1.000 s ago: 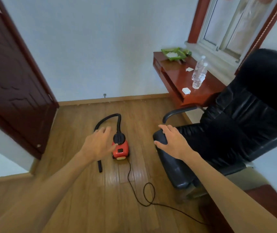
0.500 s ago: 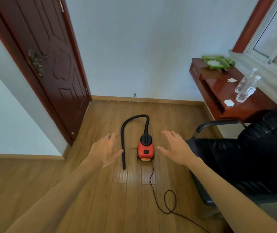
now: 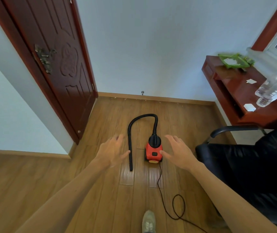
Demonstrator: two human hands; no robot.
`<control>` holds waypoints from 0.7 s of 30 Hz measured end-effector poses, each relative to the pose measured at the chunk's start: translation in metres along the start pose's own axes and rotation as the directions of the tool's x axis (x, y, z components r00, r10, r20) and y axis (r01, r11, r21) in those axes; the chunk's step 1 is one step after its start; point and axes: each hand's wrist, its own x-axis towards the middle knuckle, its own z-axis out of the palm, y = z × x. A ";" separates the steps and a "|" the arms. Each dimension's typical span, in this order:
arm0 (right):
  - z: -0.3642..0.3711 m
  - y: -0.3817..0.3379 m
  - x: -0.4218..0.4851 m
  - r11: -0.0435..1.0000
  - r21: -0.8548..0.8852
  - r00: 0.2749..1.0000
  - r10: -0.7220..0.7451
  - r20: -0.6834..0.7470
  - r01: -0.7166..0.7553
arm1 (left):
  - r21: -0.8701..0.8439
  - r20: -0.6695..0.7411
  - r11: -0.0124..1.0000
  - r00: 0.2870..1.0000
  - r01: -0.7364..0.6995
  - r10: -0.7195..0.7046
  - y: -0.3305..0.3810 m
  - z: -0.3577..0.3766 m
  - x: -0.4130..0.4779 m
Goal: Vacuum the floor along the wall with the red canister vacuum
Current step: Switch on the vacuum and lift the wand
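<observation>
The red canister vacuum is shown standing on the wooden floor, some way short of the far wall. Its black hose is arched over to the left, and its cord is looped behind. The left hand and right hand are held out on either side of it, fingers spread, nothing grasped. A black chair is seen at right.

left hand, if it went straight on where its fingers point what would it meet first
Probably the black hose, just ahead and slightly right of the left hand, though how high the hand is above it is unclear.
</observation>
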 end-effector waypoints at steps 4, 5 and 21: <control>0.007 0.013 0.055 1.000 0.009 0.999 -0.019 0.033 0.019 | 0.018 0.033 0.998 0.997 0.062 -0.063 -0.014 0.009 0.041; 0.009 0.016 0.071 1.000 0.008 0.999 -0.029 0.043 0.028 | 0.025 0.042 0.997 0.996 0.079 -0.080 -0.018 0.011 0.054; 0.019 0.031 0.265 0.992 -0.014 0.975 -0.119 0.187 0.124 | 0.039 0.113 0.983 0.977 0.179 -0.183 -0.075 0.030 0.214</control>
